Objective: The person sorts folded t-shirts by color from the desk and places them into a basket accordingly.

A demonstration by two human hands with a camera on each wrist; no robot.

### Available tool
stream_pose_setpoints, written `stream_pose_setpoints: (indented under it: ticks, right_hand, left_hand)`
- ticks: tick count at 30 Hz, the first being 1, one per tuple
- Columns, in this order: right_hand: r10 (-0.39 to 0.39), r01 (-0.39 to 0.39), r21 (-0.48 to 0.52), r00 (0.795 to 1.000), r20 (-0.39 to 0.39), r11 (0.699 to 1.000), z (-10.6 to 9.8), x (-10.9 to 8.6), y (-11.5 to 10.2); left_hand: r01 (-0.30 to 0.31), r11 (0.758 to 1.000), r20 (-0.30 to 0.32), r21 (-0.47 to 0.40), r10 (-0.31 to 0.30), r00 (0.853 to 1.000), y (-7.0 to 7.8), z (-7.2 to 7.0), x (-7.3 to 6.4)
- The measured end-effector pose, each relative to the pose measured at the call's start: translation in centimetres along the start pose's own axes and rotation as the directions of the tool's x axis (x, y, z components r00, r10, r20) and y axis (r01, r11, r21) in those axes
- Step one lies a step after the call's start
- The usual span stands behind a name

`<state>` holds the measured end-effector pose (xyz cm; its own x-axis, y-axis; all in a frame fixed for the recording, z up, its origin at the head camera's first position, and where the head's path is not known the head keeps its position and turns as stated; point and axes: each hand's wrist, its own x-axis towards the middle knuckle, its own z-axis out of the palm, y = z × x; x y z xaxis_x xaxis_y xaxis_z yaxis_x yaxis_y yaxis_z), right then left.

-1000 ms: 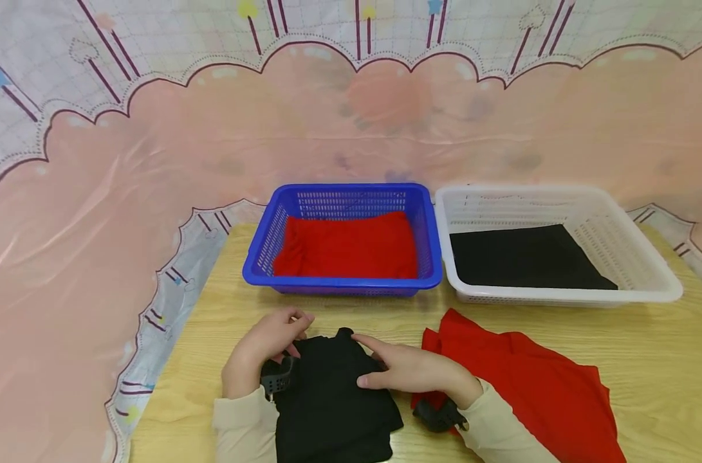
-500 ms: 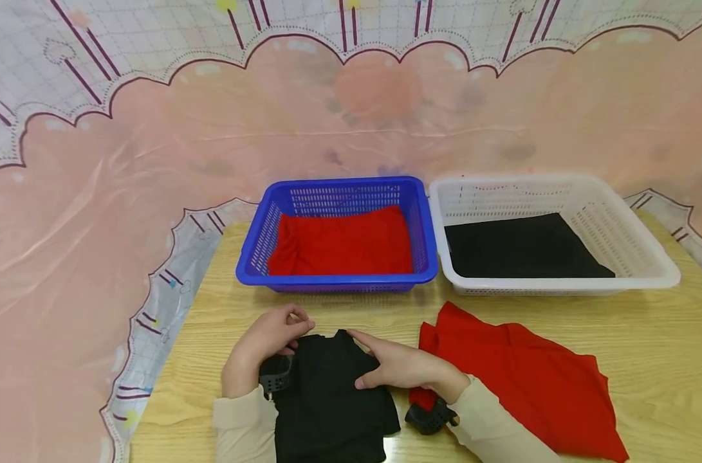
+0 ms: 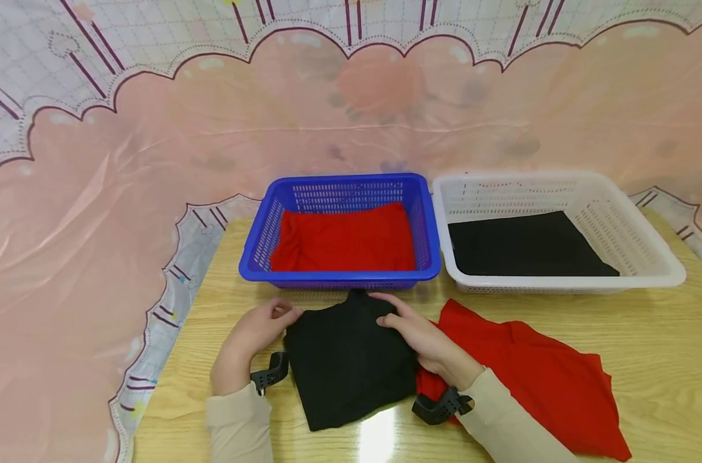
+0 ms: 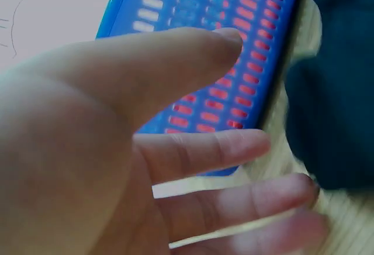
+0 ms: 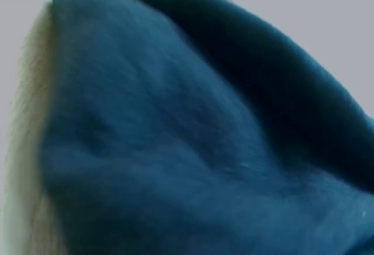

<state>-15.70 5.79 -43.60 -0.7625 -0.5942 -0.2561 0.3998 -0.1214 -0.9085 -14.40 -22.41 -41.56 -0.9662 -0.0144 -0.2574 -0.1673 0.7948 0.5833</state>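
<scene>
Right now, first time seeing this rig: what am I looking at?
No robot here: just a person working bare-handed. The wide picture is taken from the head, looking forward and down; the two close ones come from each wrist. On the wood-grain table stand a blue basket holding red cloth and a white basket holding black cloth; a loose red cloth lies on the right. The right hand holds another black cloth; the left hand, fingers extended, is at its left corner, touch unclear.

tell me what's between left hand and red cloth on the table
In the head view, the black cloth and the right hand lie between the left hand and that red cloth.
</scene>
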Motion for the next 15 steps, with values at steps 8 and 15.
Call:
stream_pose_setpoints:
  ticks: [8, 15]
  right_hand:
    - [0.004, 0.013, 0.192, 0.996, -0.087, 0.981, -0.8, 0.7, 0.8]
    - [0.013, -0.008, 0.069, 0.997, -0.07, 0.998, -1.3, 1.0, 1.2]
  left_hand:
    - [0.096, 0.98, 0.079, -0.172, -0.083, 0.993, 0.0, 0.6, 0.1]
    - [0.021, 0.986, 0.15, -0.164, 0.004, 0.989, 0.6, 1.0, 0.5]
